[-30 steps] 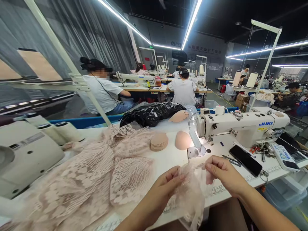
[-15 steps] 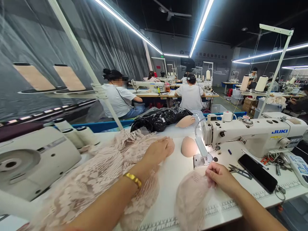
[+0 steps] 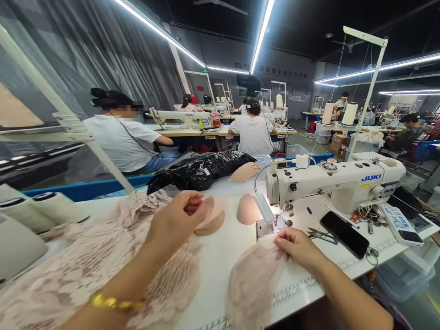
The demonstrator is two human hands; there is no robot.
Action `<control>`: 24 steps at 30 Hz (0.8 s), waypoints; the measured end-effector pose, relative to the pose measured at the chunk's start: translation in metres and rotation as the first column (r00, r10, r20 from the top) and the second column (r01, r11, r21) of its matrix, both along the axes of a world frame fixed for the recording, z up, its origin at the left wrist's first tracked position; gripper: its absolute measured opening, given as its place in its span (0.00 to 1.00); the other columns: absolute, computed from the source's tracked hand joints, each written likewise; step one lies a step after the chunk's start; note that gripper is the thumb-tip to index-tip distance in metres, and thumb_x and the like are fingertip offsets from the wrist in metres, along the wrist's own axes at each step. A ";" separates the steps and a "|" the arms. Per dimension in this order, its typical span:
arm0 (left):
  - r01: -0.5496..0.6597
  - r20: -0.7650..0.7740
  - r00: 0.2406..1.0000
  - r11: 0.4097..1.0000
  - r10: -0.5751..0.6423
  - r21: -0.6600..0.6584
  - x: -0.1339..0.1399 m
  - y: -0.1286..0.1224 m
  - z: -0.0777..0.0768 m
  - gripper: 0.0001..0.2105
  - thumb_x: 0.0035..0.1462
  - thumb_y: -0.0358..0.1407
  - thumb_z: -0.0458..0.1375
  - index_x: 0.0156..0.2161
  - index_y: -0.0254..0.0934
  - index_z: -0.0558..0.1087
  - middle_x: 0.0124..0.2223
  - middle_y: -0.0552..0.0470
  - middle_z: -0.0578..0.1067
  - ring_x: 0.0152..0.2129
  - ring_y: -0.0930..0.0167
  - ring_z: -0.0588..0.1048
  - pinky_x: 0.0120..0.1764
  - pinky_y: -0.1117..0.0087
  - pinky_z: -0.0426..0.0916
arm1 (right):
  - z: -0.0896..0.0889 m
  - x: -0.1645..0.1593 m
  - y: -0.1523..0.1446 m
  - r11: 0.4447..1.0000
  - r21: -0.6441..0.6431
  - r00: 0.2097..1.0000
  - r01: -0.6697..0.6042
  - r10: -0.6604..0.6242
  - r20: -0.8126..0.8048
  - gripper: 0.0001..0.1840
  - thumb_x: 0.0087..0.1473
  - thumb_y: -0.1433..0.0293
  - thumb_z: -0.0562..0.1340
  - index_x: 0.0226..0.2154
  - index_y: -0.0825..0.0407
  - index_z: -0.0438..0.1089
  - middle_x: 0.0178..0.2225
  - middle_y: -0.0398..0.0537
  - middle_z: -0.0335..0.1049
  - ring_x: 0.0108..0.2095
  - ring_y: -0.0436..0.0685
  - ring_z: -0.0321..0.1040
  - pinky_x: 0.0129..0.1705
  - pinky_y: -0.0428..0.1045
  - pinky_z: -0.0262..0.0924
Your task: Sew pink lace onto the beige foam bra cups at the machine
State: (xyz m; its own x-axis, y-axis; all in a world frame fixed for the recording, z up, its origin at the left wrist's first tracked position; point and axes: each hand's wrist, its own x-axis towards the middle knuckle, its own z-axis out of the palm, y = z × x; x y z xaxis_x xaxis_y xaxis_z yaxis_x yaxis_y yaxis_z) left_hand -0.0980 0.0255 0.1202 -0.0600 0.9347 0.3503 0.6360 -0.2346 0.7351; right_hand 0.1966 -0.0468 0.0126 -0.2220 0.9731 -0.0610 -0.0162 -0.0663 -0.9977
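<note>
My left hand (image 3: 177,220), a gold bracelet at its wrist, is closed with its fingertips at a thin beige bra-cup piece (image 3: 209,207), just over a stack of similar beige pieces (image 3: 212,225). My right hand (image 3: 297,245) pinches the upper edge of a sheer pale-pink fabric piece (image 3: 252,279), which drapes down toward the table's front edge. Just behind that hand is the sewing machine's metal needle plate (image 3: 264,229). One moulded beige cup (image 3: 248,210) lies to the left of the needle area. Pink lace fabric (image 3: 113,247) spreads beneath my left forearm.
The white sewing machine (image 3: 330,178) has a small lamp (image 3: 264,207) at its needle. Thread snips (image 3: 323,235), a black phone (image 3: 344,233) and keys (image 3: 372,254) lie on the right. A black plastic bag (image 3: 202,169) lies at the back. Two people in white shirts sit beyond.
My left hand has drawn back from the beige pieces, showing the stack, with a thin piece at its fingertips. My right hand keeps its pinch on the sheer fabric. The view has swung right.
</note>
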 end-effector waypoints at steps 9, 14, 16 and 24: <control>0.316 0.346 0.911 0.918 -0.223 -0.241 0.048 -0.072 -0.059 0.22 0.51 0.56 0.69 0.39 0.39 0.77 0.35 0.49 0.81 0.34 0.62 0.81 0.36 0.67 0.75 | 0.000 -0.005 -0.008 0.999 0.045 0.999 0.012 -0.011 -0.037 0.39 0.51 0.31 0.67 0.37 0.52 0.74 0.28 0.45 0.75 0.33 0.59 0.79 0.37 0.51 0.66; 0.383 0.210 0.916 0.899 -0.340 -0.214 0.050 -0.074 -0.052 0.23 0.56 0.54 0.64 0.49 0.41 0.78 0.51 0.42 0.83 0.48 0.54 0.81 0.50 0.55 0.78 | 0.015 -0.010 -0.027 0.997 0.079 0.998 0.008 -0.014 0.064 0.20 0.53 0.52 0.74 0.35 0.50 0.74 0.25 0.37 0.69 0.31 0.58 0.79 0.34 0.48 0.66; 0.494 0.147 0.869 0.840 -0.472 -0.225 0.049 -0.079 -0.038 0.29 0.55 0.53 0.66 0.59 0.43 0.75 0.65 0.41 0.76 0.58 0.51 0.77 0.58 0.51 0.74 | 0.032 -0.012 -0.040 0.986 0.140 0.983 -0.087 0.062 0.175 0.09 0.58 0.62 0.70 0.37 0.50 0.76 0.28 0.40 0.73 0.32 0.57 0.78 0.35 0.48 0.66; 0.805 0.177 0.523 0.414 -0.834 -0.425 0.053 -0.085 -0.009 0.14 0.51 0.43 0.66 0.40 0.40 0.71 0.37 0.58 0.72 0.36 0.68 0.70 0.39 0.70 0.67 | 0.106 -0.006 -0.067 0.801 0.417 0.801 -0.428 0.123 0.586 0.08 0.61 0.77 0.68 0.40 0.50 0.81 0.38 0.46 0.84 0.37 0.55 0.78 0.41 0.45 0.65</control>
State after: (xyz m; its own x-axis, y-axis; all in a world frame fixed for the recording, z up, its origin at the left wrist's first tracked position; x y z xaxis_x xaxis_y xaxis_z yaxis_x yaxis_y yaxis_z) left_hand -0.0453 -0.0594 0.1116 0.8194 0.5649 -0.0969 0.3503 -0.3597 0.8648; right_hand 0.1907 -0.1141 0.1184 -0.5691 0.7884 0.2335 0.4331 0.5288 -0.7299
